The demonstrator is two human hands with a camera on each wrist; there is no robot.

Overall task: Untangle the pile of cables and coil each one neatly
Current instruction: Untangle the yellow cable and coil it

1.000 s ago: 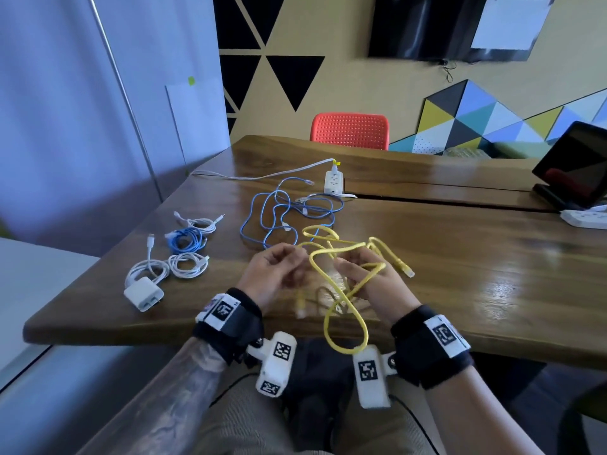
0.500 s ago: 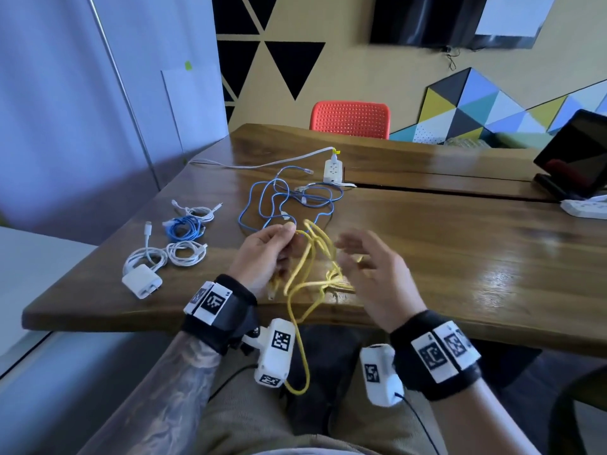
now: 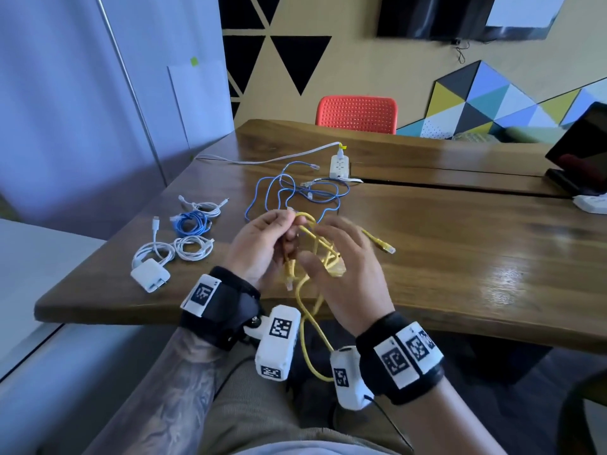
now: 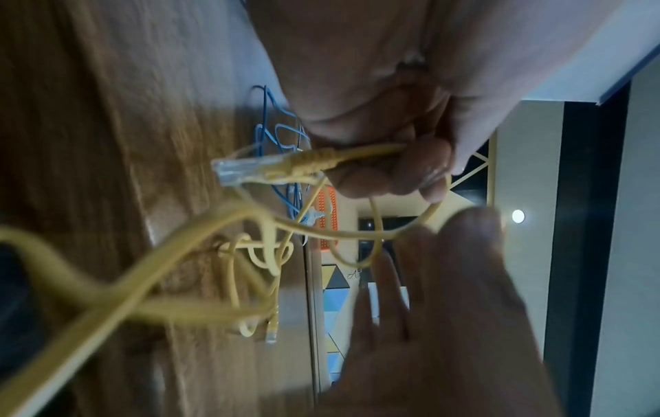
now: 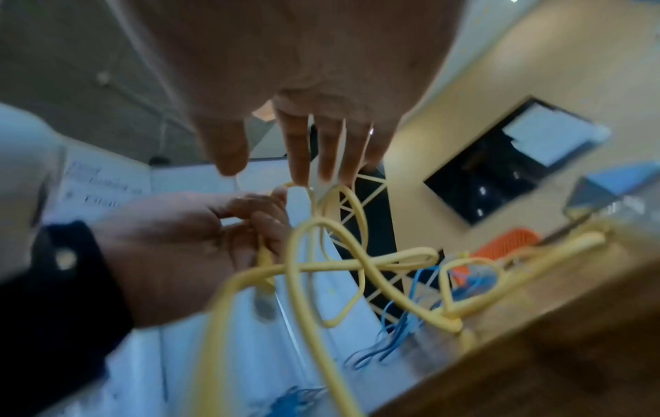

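One wooden table [image 3: 460, 231] bears the lot. Blue cable [image 3: 295, 195], loose and tangled, lies beyond the hands; three coiled cables [image 3: 192, 221], two white and one blue, and a white charger [image 3: 149, 275] lie at the left. Yellow cable [image 3: 308, 290], tangled, hangs from the hands over the table's near edge. Left hand [image 3: 262, 247]: fingers curled, gripping the yellow cable near its clear plug [image 4: 235, 170]. Right hand [image 3: 348, 274]: fingers spread and nearly straight, tips touching a yellow loop, gripping nothing.
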